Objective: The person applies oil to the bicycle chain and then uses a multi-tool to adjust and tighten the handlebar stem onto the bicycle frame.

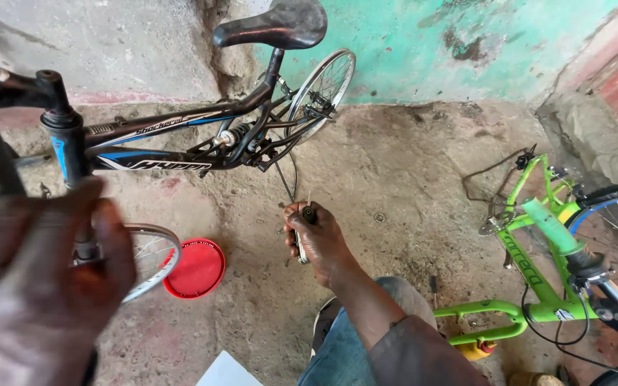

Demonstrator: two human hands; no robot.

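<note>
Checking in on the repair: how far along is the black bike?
Done: the black bike stands upright, both wheels on. In hand: the right hand grips a metal tool near the floor; the left hand, blurred, is raised by the fork. Left: the green bike lies untouched.

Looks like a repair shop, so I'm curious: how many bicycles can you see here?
2. A black bicycle stands on the left by the wall, near the left hand. A green bicycle lies on the right, cut off by the frame edge. Others may be out of view.
</note>
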